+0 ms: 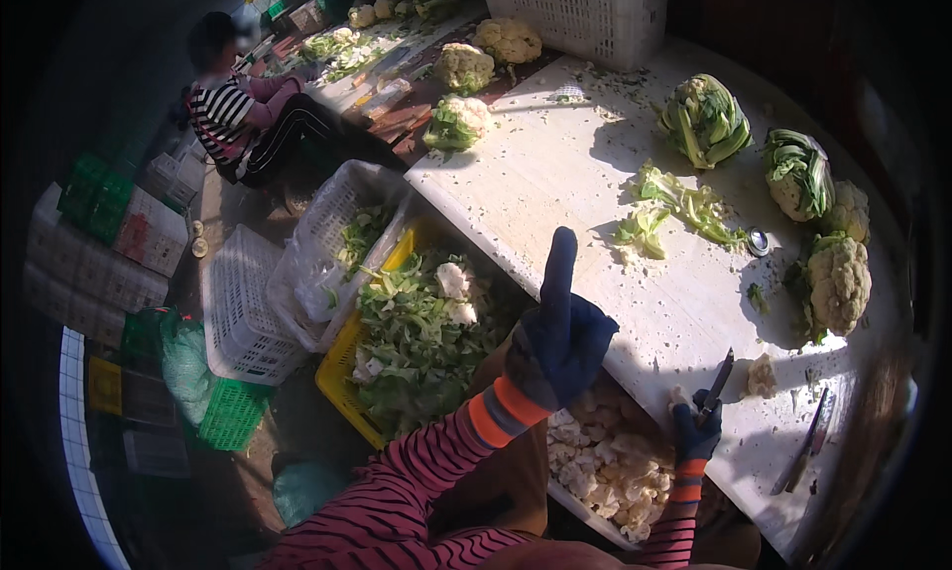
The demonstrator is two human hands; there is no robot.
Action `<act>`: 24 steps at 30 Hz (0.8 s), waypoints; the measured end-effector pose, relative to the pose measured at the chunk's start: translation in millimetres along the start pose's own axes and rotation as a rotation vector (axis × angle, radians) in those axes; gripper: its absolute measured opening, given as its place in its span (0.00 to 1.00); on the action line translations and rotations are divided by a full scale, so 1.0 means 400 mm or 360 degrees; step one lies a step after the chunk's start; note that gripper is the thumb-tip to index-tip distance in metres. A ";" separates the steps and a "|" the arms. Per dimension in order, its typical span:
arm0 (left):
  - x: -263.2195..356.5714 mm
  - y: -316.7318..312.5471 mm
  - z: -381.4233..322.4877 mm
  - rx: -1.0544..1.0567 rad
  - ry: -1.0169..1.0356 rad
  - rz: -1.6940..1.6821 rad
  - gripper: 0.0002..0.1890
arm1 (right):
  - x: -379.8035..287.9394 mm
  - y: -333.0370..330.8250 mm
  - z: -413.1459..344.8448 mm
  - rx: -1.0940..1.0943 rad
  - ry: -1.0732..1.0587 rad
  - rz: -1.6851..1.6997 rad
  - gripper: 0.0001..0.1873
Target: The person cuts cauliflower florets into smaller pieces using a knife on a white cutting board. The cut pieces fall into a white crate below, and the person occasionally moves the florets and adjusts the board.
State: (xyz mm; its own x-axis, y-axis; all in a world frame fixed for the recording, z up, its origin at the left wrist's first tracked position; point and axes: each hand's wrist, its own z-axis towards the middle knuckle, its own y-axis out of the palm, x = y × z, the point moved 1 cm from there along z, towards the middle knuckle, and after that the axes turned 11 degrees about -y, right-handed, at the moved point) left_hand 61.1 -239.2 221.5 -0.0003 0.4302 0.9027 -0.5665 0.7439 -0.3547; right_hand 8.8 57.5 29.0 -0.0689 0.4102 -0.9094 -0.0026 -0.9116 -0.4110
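My left hand [567, 332], in a dark blue glove with an orange striped cuff, is raised by the table's near edge with one finger extended. The other fingers are bent, and I cannot tell whether they hold anything. My right hand [697, 425], gloved alike, grips a small knife [719, 380] with its blade pointing up and away. A pale cauliflower piece [679, 399] is at that hand's fingers. Another piece [761, 377] lies on the white tabletop [513, 198] to the right. Trimmed leaves [688, 202] lie farther back, beside a metal ring-like object [758, 241].
Whole cauliflowers [839, 284] stand along the right side. Another knife [809, 440] lies at lower right. Below the table are a yellow crate of leaves [338, 391] and a container of florets [610, 466]. A white crate [580, 16] stands behind. A seated person [238, 116] is at upper left.
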 end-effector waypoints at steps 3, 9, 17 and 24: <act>0.129 -0.165 -0.016 -0.0027 0.0425 0.0244 0.44 | -0.018 0.001 0.003 -0.0025 -0.0036 -0.0104 0.21; 0.183 -0.193 -0.042 -0.0112 0.0579 0.0158 0.41 | 0.024 0.012 0.000 0.0022 -0.0024 -0.0060 0.19; 0.144 -0.108 -0.083 0.0038 0.0560 -0.0194 0.37 | 0.083 0.004 -0.005 0.0017 -0.0232 -0.0062 0.18; 0.168 -0.095 -0.091 0.0055 0.0556 -0.0261 0.34 | 0.073 0.007 -0.007 0.0025 -0.0205 -0.0026 0.18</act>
State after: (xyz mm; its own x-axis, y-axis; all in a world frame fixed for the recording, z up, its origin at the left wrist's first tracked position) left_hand 112.5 -220.2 286.8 0.3702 0.4596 0.8073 -0.5632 0.8022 -0.1984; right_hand 9.5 66.9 0.9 -0.1964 0.4193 -0.8863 -0.0206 -0.9055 -0.4238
